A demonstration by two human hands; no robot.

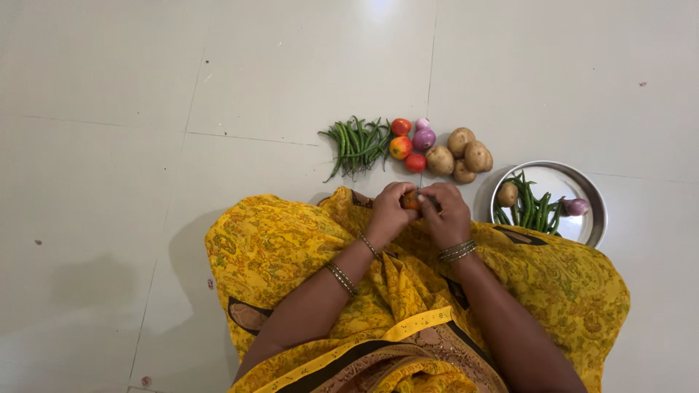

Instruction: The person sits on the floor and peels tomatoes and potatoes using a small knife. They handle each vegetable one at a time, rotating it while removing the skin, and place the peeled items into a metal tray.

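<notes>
- The left hand and right hand meet over the lap, fingers curled and pinching a small orange-red tomato between them; only part of the tomato shows.
- Both wrists carry metal bangles, and yellow patterned cloth covers the knees below.
- On the pale tiled floor, just beyond the hands, lies a bunch of green beans.
- Beside the beans sit three more tomatoes, then two purple onions, then a cluster of potatoes.
- Towards the floor's right edge stands a round steel plate holding a potato, more green beans and another onion.
</notes>
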